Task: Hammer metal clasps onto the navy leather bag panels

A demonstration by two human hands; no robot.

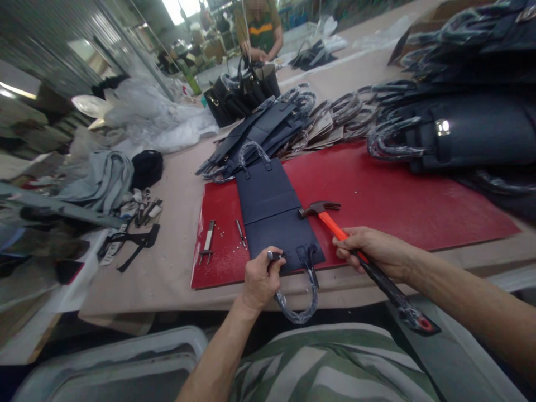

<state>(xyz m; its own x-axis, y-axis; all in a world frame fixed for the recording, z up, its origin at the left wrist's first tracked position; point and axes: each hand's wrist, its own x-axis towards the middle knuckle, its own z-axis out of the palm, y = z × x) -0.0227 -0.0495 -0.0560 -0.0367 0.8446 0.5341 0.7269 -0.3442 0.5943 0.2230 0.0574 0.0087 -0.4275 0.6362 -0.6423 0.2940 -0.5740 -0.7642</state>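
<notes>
My left hand (260,279) grips a short metal punch (274,255), held with its round end up over the near edge of a dark navy bag panel (268,195). The punch's lower tip is hidden by my fingers. My right hand (368,248) is wrapped round the handle of a claw hammer (333,223), orange near the head and black further down. The hammer's head is just above the panel's right edge, apart from the punch. Plastic-wrapped handles (298,318) are attached at the panel's near and far ends; the near one hangs over the table edge.
Under the panel is a red board (402,195). A pronged tool (207,243), a thin metal rod (240,233) and small pale bits lie left. Navy panels (259,131) are stacked behind, finished bags (481,131) at right. A person (259,33) stands across the table.
</notes>
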